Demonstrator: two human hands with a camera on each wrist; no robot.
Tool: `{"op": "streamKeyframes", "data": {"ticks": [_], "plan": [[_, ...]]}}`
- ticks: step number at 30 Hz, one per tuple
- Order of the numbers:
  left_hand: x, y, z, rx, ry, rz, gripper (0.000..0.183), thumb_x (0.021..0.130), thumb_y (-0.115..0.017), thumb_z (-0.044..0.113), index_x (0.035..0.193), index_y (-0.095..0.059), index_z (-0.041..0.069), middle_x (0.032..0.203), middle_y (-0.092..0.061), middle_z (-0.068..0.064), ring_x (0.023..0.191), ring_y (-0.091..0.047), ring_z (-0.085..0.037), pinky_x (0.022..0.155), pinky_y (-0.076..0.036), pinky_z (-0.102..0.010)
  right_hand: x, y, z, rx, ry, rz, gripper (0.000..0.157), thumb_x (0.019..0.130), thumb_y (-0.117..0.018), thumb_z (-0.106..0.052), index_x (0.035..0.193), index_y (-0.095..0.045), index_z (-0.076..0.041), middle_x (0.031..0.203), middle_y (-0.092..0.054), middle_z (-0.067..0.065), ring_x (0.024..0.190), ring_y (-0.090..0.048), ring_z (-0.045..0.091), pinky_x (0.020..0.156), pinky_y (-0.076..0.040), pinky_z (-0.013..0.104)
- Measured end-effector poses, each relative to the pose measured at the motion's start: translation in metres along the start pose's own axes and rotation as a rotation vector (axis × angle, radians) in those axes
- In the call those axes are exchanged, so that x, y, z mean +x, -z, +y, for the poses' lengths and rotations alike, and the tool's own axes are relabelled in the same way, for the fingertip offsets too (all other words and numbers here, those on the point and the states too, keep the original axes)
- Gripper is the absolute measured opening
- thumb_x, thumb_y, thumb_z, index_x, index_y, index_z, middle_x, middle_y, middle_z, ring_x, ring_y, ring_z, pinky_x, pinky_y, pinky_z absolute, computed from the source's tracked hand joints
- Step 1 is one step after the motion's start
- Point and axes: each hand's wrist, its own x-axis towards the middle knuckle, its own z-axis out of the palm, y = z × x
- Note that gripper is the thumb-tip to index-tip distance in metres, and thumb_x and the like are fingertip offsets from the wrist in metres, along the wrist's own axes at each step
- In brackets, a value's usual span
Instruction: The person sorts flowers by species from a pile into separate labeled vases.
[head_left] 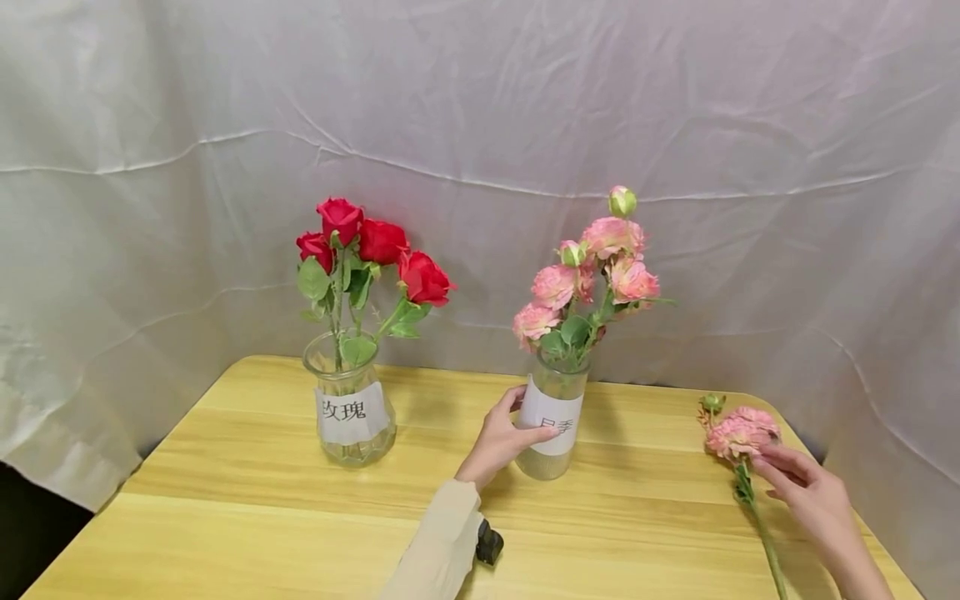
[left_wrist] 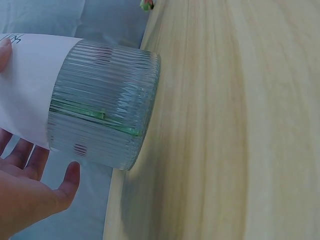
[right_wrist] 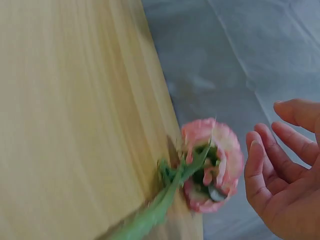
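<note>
A ribbed glass vase (head_left: 547,462) with a white paper label stands upright on the table, holding several pink flowers (head_left: 613,237) and buds. My left hand (head_left: 504,437) holds this vase, thumb across the label and fingers on the other side; the left wrist view shows the vase's ribbed base (left_wrist: 107,105) and my fingers at the label. On the right of the table lies a single pink flower (head_left: 738,433) with a bud and a long green stem. Beside its bloom is my right hand (head_left: 813,492), with loosely bent fingers and nothing in its grasp in the right wrist view.
Another labelled glass vase (head_left: 356,454) with several red roses (head_left: 382,242) stands left of the held one. Behind the wooden table (head_left: 247,533) hangs a grey-white cloth (head_left: 465,100), also along both sides. A black device (head_left: 489,543) sits at my left wrist.
</note>
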Motion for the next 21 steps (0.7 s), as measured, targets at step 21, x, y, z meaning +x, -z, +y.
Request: {"op": "streamKeyframes", "data": {"ticks": [21], "plan": [[-0.020,0.003,0.037,-0.025,0.006,-0.014,0.066,0.074,-0.075,0.020,0.131,-0.043,0.010,0.123,-0.048,-0.007,0.114,-0.041,-0.028,0.095,-0.032,-0.048,-0.007,0.016,0.032,-0.089,-0.127,-0.182,0.044,0.088,-0.060,-0.020,0.115,-0.051,0.013,0.086,-0.061,-0.020,0.075,-0.056,-0.004,0.061,-0.050,0.023]]}}
